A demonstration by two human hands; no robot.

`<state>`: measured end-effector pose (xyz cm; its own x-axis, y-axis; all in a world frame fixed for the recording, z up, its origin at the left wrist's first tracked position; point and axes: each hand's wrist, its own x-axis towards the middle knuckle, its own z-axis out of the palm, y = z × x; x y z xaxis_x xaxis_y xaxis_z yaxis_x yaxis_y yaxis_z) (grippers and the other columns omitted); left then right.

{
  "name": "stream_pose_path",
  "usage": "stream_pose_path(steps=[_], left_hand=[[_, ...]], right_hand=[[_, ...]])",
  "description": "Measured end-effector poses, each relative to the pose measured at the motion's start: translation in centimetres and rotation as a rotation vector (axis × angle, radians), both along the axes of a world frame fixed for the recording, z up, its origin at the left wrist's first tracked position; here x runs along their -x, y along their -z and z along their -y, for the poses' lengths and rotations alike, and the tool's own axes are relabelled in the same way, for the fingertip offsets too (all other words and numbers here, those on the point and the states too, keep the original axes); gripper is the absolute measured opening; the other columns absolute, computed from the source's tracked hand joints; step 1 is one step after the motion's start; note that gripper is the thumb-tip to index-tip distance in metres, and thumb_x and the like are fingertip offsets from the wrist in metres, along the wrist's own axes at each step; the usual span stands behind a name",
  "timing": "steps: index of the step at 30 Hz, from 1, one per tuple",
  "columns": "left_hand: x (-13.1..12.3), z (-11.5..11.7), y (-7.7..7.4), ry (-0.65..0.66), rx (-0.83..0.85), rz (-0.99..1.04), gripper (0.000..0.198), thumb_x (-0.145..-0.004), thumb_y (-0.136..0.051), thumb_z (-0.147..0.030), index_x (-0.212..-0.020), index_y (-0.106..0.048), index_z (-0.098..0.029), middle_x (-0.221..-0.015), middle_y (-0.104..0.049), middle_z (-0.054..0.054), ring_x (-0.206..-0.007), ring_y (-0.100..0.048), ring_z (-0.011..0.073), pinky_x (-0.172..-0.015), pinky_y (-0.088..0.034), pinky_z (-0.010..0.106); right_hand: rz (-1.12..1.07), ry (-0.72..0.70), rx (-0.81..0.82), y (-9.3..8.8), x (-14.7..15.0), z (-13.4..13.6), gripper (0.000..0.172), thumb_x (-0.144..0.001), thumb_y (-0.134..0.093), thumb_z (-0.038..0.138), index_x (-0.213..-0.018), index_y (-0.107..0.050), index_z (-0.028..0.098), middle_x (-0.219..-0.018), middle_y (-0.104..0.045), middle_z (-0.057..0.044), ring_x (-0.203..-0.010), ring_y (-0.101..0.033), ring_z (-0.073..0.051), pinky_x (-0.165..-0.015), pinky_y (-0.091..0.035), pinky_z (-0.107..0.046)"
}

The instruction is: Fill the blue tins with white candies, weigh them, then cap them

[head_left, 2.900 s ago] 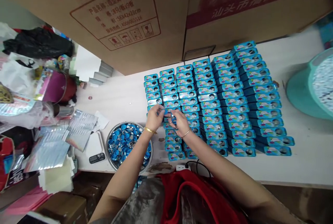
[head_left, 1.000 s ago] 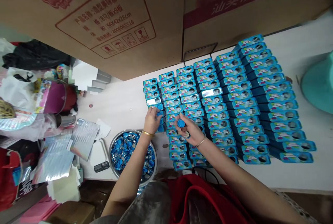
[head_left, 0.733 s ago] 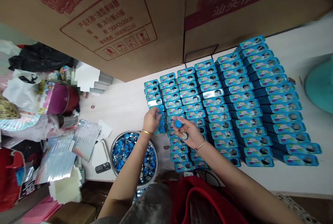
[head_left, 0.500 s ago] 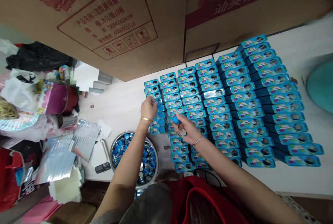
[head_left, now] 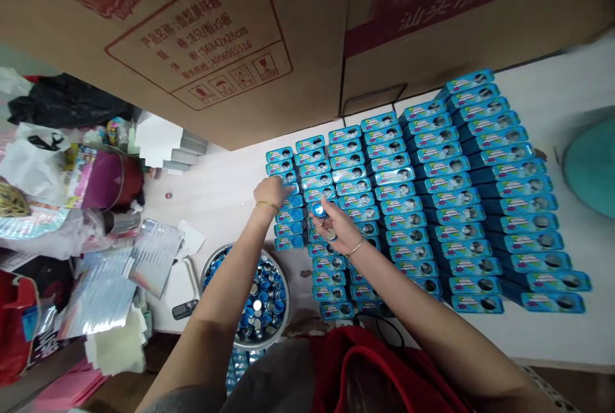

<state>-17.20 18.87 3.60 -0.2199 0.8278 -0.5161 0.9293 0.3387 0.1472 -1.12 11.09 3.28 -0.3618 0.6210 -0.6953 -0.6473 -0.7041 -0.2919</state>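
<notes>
My left hand (head_left: 271,191) is curled up at the leftmost row of blue boxes, its fingertips against the top of one box; what lies under them is hidden. Nearer me in that row, a box (head_left: 289,228) has a blue cap in its round hole. My right hand (head_left: 340,227), fingers bent, holds small round caps over the second row: a blue cap (head_left: 318,209) at the fingertips and a silver-faced cap (head_left: 331,234) by the palm. Below my left forearm, a metal bowl (head_left: 287,314) holds many blue and silver caps.
Rows of upright blue boxes (head_left: 449,182) with dark round holes stretch to the right. Large cardboard cartons (head_left: 307,35) stand behind. Left are a white scale (head_left: 185,288), silvery sheets (head_left: 154,253) and a purple container (head_left: 103,176). A teal round object (head_left: 590,166) sits far right.
My left hand has shifted slightly left and curled tighter over the box. My right hand has moved a little left and up, and the cap at its fingertips has turned.
</notes>
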Motion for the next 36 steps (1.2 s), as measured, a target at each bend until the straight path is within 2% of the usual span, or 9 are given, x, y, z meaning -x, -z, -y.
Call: stream_pose_path(steps=[4,7,10,14,17,21,30,33,36], left_hand=[[-1.4,3.6,-1.3,0.122,-0.105,0.331,0.025,-0.081,-0.06,-0.033,-0.103,-0.059,-0.023,-0.092,-0.064,0.002,-0.082,-0.06,0.0136,-0.075,-0.047,0.024],[-2.2,5.3,-1.2,0.144,-0.202,0.588,0.015,-0.076,-0.064,-0.026,-0.089,-0.06,-0.02,-0.089,-0.062,0.001,-0.078,-0.058,0.0113,-0.074,-0.047,0.022],[-2.0,4.4,-0.4,0.034,-0.258,0.488,0.007,-0.081,-0.056,-0.025,-0.079,-0.054,-0.018,-0.079,-0.06,0.0,-0.07,-0.057,0.0107,-0.068,-0.047,0.022],[-0.3,0.7,0.8,-0.049,-0.266,0.261,0.004,-0.083,-0.05,-0.021,-0.085,-0.053,-0.019,-0.08,-0.061,0.002,-0.075,-0.058,0.0138,-0.071,-0.045,0.026],[0.7,-1.9,1.2,-0.068,-0.178,0.093,0.004,-0.078,-0.057,-0.023,-0.077,-0.056,-0.02,-0.079,-0.063,0.004,-0.08,-0.059,0.0187,-0.072,-0.044,0.029],[1.1,-3.5,1.4,-0.048,-0.011,-0.057,0.023,-0.071,-0.067,-0.041,-0.068,-0.059,-0.019,-0.082,-0.066,0.008,-0.083,-0.062,0.026,-0.071,-0.045,0.033],[0.4,-2.7,0.7,0.006,-0.003,-0.13,0.033,-0.079,-0.058,-0.051,-0.081,-0.065,-0.018,-0.09,-0.066,0.013,-0.094,-0.061,0.0301,-0.077,-0.045,0.036],[0.0,-1.1,-0.5,0.047,-0.09,-0.036,0.029,-0.082,-0.056,-0.046,-0.093,-0.063,-0.019,-0.09,-0.065,0.009,-0.091,-0.061,0.0234,-0.077,-0.045,0.032],[-0.9,1.2,-1.5,0.177,-0.165,0.269,0.024,-0.08,-0.061,-0.036,-0.1,-0.061,-0.021,-0.096,-0.064,0.003,-0.086,-0.06,0.0145,-0.078,-0.046,0.025]], right_hand=[[0.02,0.007,0.007,0.3,0.5,-0.2,0.043,-0.064,-0.072,0.055,-0.067,-0.049,0.019,-0.057,-0.054,0.002,-0.043,-0.043,-0.005,-0.031,-0.024,-0.017],[0.026,0.012,-0.007,0.7,1.2,-0.5,0.042,-0.064,-0.073,0.055,-0.069,-0.052,0.019,-0.052,-0.049,0.004,-0.042,-0.041,-0.005,-0.03,-0.021,-0.016],[0.032,0.017,-0.017,0.9,1.8,-0.9,0.04,-0.064,-0.073,0.053,-0.072,-0.055,0.018,-0.055,-0.051,0.003,-0.043,-0.041,-0.005,-0.03,-0.021,-0.016],[0.003,0.012,-0.018,0.9,1.7,-1.5,0.037,-0.07,-0.068,0.052,-0.076,-0.057,0.017,-0.056,-0.054,0.002,-0.044,-0.042,-0.006,-0.031,-0.024,-0.016],[-0.04,-0.006,-0.026,0.9,1.1,-1.7,0.032,-0.073,-0.066,0.048,-0.079,-0.06,0.017,-0.059,-0.055,0.0,-0.046,-0.044,-0.007,-0.033,-0.026,-0.017],[-0.055,-0.019,-0.054,1.0,0.6,-1.7,0.03,-0.071,-0.07,0.042,-0.085,-0.063,0.017,-0.064,-0.057,0.0,-0.047,-0.043,-0.007,-0.033,-0.027,-0.018],[0.023,-0.078,-0.005,0.8,1.1,-2.1,0.038,-0.069,-0.069,0.053,-0.08,-0.063,0.017,-0.057,-0.052,0.003,-0.041,-0.039,-0.005,-0.029,-0.021,-0.016],[0.031,-0.097,0.028,0.6,1.2,-2.1,0.039,-0.068,-0.069,0.055,-0.075,-0.06,0.017,-0.054,-0.05,0.003,-0.038,-0.038,-0.005,-0.028,-0.02,-0.016],[0.019,-0.105,0.041,0.6,1.4,-2.3,0.04,-0.067,-0.069,0.056,-0.071,-0.056,0.018,-0.052,-0.049,0.004,-0.037,-0.037,-0.004,-0.028,-0.019,-0.015]])
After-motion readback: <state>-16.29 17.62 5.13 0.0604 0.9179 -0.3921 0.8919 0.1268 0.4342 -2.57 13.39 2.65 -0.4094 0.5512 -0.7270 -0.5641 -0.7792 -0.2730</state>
